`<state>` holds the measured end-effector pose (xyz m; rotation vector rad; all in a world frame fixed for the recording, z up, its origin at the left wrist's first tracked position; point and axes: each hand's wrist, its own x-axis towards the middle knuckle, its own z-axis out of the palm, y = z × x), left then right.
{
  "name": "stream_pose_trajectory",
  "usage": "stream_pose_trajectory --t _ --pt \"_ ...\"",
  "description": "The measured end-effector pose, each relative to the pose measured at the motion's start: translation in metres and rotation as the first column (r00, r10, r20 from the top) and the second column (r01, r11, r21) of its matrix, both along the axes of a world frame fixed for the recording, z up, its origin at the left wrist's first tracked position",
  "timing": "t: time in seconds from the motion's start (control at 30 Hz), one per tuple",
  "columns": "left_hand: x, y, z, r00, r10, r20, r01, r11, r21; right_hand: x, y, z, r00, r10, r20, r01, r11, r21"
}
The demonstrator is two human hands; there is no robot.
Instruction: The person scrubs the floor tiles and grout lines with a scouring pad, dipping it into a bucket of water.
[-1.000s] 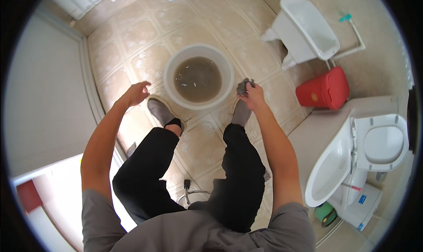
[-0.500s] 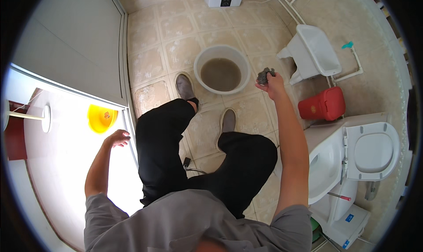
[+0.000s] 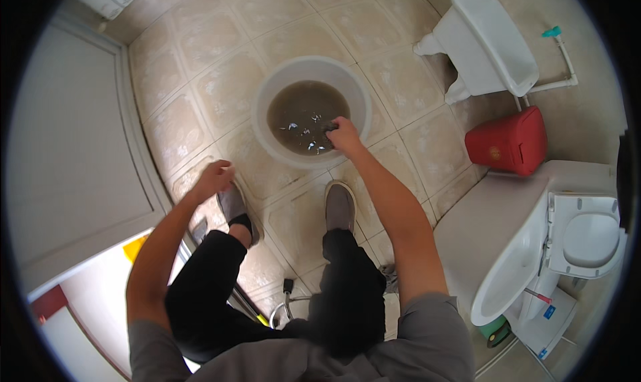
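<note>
A round whitish plastic tub [image 3: 266,138] stands on the tiled floor in front of me, with murky grey-brown water [image 3: 300,108] in it. My right hand [image 3: 346,137] reaches over the tub's near right rim, fingers closed on a crumpled grey scrubber [image 3: 328,129] at the water's surface. Bright glints show on the water beside it. My left hand [image 3: 216,177] hangs above my left shoe, left of the tub; it holds nothing, and its fingers are loosely bent and apart.
At the right are a white pedestal basin [image 3: 497,41], a red lidded bin [image 3: 511,141] and a white toilet [image 3: 514,282] with its lid raised. A shower head [image 3: 288,286] with a hose lies between my feet. A grey door [image 3: 80,135] stands at the left.
My right hand has moved left and down with the scrubber, from beside the tub into it. My left hand has come from the doorway toward the tub. My view has shifted forward.
</note>
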<state>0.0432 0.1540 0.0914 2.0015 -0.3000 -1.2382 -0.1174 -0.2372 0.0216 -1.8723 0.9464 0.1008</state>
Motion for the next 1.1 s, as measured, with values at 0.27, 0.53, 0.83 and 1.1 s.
stream_pose_trajectory --t 0.27,0.53,0.83,1.1 --pt "-0.086 -0.147 -0.064 0.485 0.457 -0.746 -0.634 0.771 0.06 0.047 0.027 -0.052 0.784 0.447 -0.43 -0.617 0.637 -0.462" --pt "-0.069 -0.159 -0.073 0.39 0.589 -0.708 -0.802 0.596 0.054 0.072 0.01 -0.01 0.773 0.541 -0.331 -0.634 0.66 -0.402" --pt "-0.002 -0.149 -0.044 0.503 0.61 -0.612 -0.784 0.62 -0.027 0.093 0.02 0.036 0.793 0.519 0.319 -0.101 0.629 -0.77" --pt "0.094 -0.158 -0.064 0.546 0.52 -0.657 -0.722 0.69 -0.054 0.141 0.024 0.038 0.823 0.489 0.29 -0.165 0.694 -0.701"
